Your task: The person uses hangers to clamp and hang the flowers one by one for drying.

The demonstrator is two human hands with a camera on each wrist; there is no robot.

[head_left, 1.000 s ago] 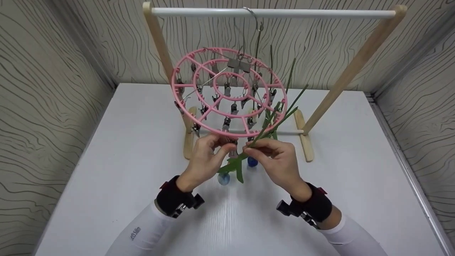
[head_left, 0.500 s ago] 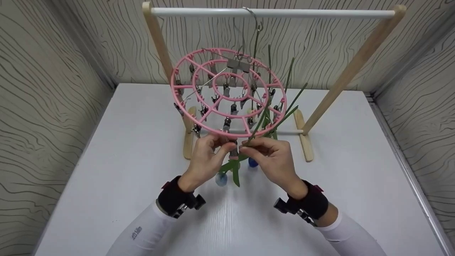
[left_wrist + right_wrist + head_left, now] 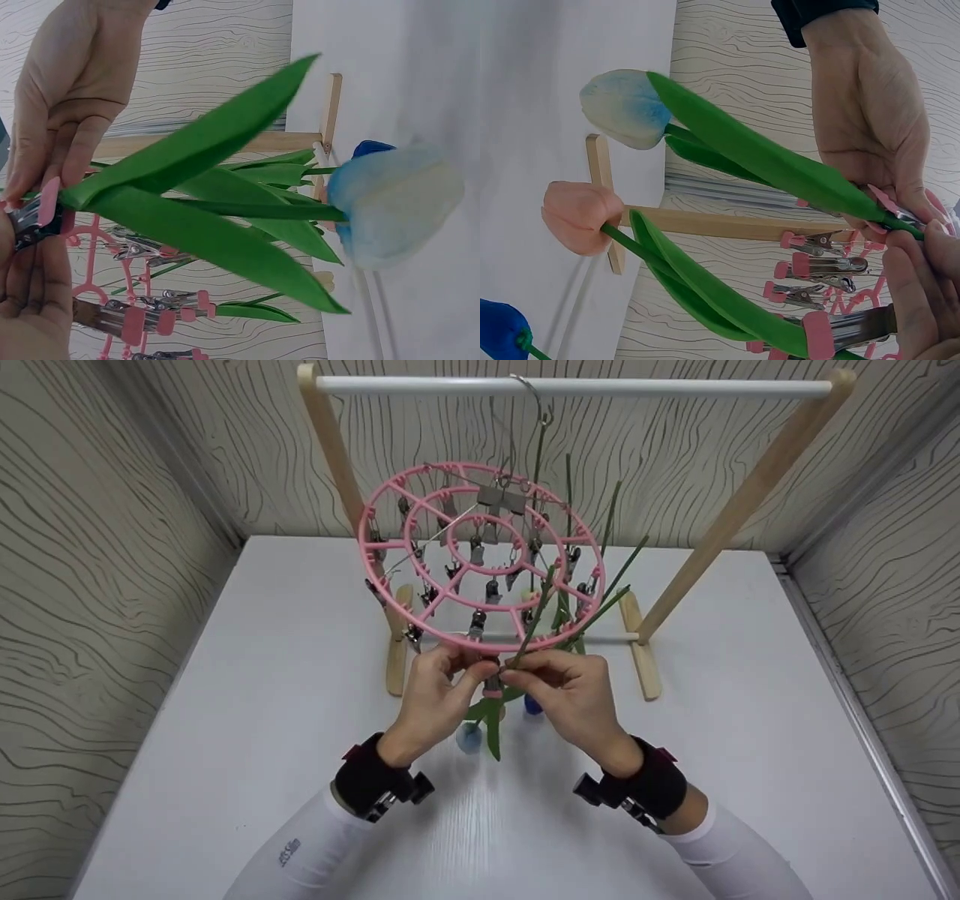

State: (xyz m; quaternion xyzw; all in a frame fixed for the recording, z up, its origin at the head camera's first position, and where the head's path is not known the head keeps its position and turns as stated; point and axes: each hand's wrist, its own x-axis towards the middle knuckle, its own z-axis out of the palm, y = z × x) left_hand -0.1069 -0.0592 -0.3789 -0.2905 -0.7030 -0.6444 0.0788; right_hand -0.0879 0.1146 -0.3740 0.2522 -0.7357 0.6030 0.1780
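A blue-and-white artificial tulip (image 3: 397, 206) hangs head down, its two green leaves (image 3: 217, 236) spread below the hands. In the head view my right hand (image 3: 574, 697) pinches its stem (image 3: 535, 619) between thumb and fingers. My left hand (image 3: 435, 690) grips a metal clip (image 3: 492, 679) with pink tips at the front of the pink round hanger (image 3: 517, 646). Seen from the left wrist, the clip's pink tips lie right at the base of the leaves. A pink tulip (image 3: 581, 216) hangs beside it, its stem at another pink-tipped clip (image 3: 819, 335).
The hanger hooks over the white bar (image 3: 637, 388) of a wooden stand (image 3: 724, 532) on a white table (image 3: 300, 675). Several other clips dangle from its rings. A blue tulip (image 3: 502, 330) hangs nearby, and more green stems (image 3: 611, 525) rise at the hanger's right.
The right hand has shifted slightly left toward the clip, bringing the stem with it. The stem now stands steeper and the leaves hang straighter below the clip. The left hand stays put.
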